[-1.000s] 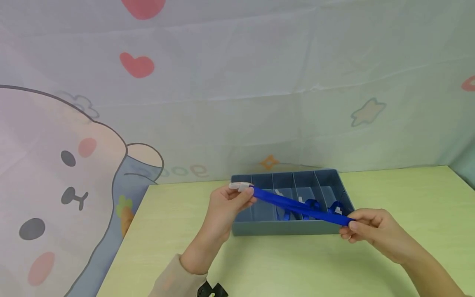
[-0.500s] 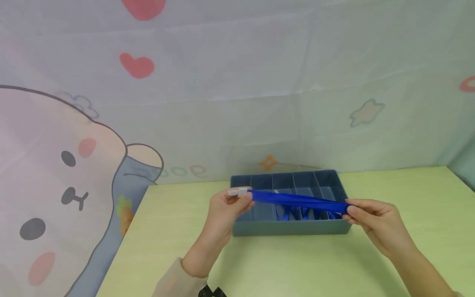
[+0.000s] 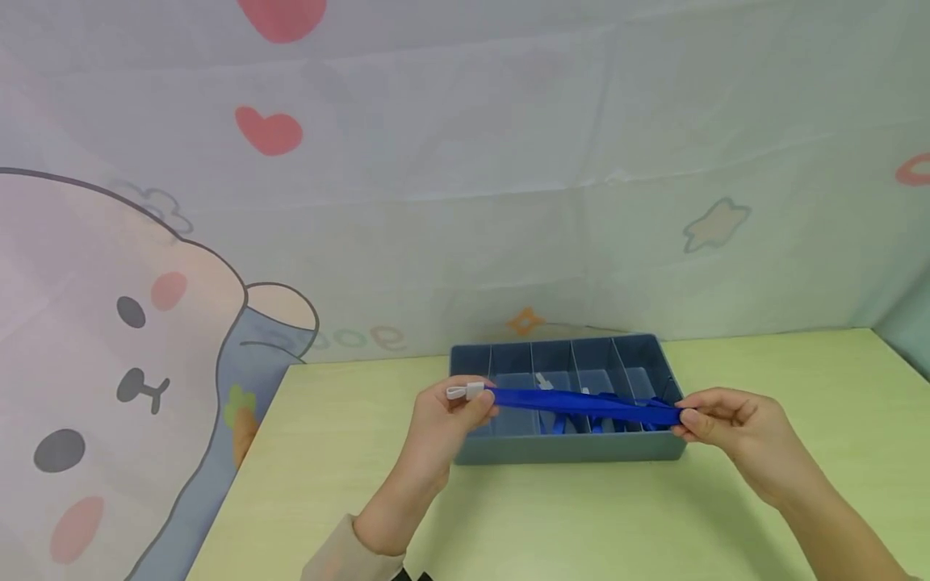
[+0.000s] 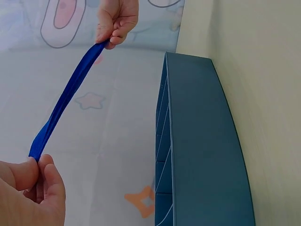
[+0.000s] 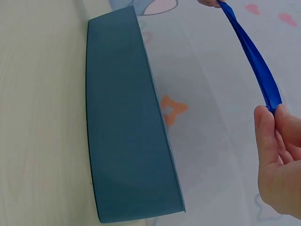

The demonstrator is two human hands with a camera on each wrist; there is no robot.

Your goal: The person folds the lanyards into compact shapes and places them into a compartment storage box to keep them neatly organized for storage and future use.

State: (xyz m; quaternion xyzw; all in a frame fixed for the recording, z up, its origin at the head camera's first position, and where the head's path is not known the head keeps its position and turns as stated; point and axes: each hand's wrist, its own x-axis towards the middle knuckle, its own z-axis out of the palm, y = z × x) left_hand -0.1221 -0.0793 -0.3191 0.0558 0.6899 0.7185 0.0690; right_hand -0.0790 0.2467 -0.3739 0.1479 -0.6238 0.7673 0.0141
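Note:
A blue lanyard (image 3: 567,401), folded into a narrow strip, stretches between my two hands above the box. My left hand (image 3: 446,420) pinches its left end, where a white plastic clip (image 3: 465,391) sticks out past the thumb. At the other end my right hand (image 3: 741,432) pinches the strap between thumb and fingers. Beneath it stands a blue-grey divided box (image 3: 574,449) with several compartments. Blue straps with white clips lie in the middle and right compartments, partly hidden by the held lanyard. In the right wrist view the strap (image 5: 256,61) is slightly twisted.
The box rests on a pale yellow-green table (image 3: 567,516) near its back edge. Behind it hangs a light cloth (image 3: 465,161) printed with hearts, a star and a large cartoon animal.
The lanyard has gone from slanting down to the right to nearly level. My left hand has lowered slightly, and my right hand has risen a little. Both keep their pinch.

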